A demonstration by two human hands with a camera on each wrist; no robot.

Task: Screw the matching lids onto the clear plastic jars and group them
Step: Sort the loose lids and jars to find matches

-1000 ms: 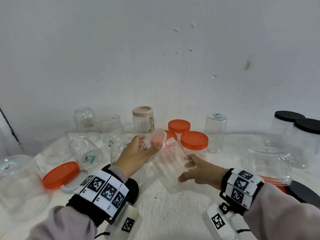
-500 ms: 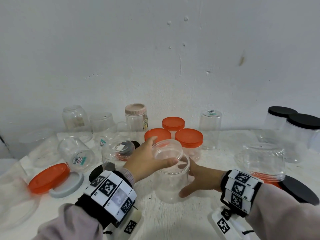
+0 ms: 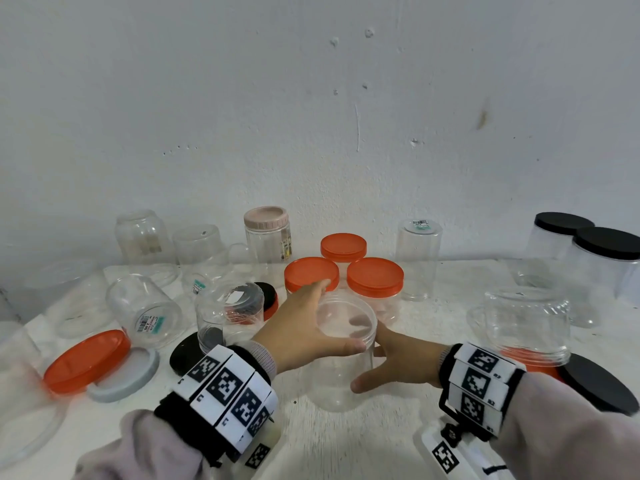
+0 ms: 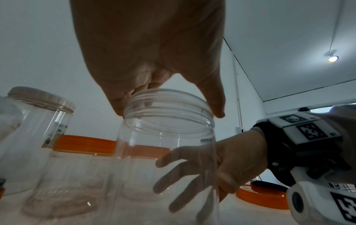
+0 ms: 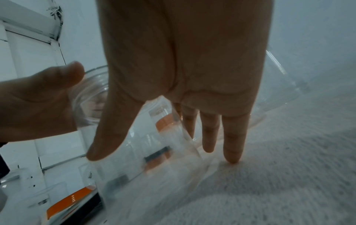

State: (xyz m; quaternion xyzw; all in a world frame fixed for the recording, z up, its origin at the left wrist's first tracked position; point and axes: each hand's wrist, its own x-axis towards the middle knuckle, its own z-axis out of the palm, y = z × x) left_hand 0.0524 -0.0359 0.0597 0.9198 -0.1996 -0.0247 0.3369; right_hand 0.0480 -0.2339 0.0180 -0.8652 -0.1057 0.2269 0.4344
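Left hand (image 3: 301,327) fingers (image 4: 119,105) curl round the rim of an open clear jar (image 3: 341,368), thumb on the near side, other fingers on the far side. It grips the top of the jar. Right hand (image 3: 398,362) fingers (image 5: 233,137) are straight and spread, pressed flat on the jar's side, thumb low at the front. It steadies the jar, no real squeeze.

The jar stands up on the white table (image 3: 346,445), near the middle, w/ no lid on. The screw ridges at its mouth show bare in the left wrist view.

Just behind it: 3 jars w/ orange lids (image 3: 375,277) on, set close together. That group looks done. Far right: 2 jars w/ black lids (image 3: 609,242), also done and together. At the back, 1 jar w/ a pink lid (image 3: 266,216).

Still lots to do, I think. Loose lids lie on the left: an orange lid (image 3: 86,360), a grey lid (image 3: 128,379), a black lid (image 3: 187,351). Another black lid (image 3: 595,386) lies on the right. Many clear jars at the left and back are upside down or tipped, no lids.

So maybe a third done. Next job for this jar: find the lid that fits, prob. orange, but can't tell for sure.
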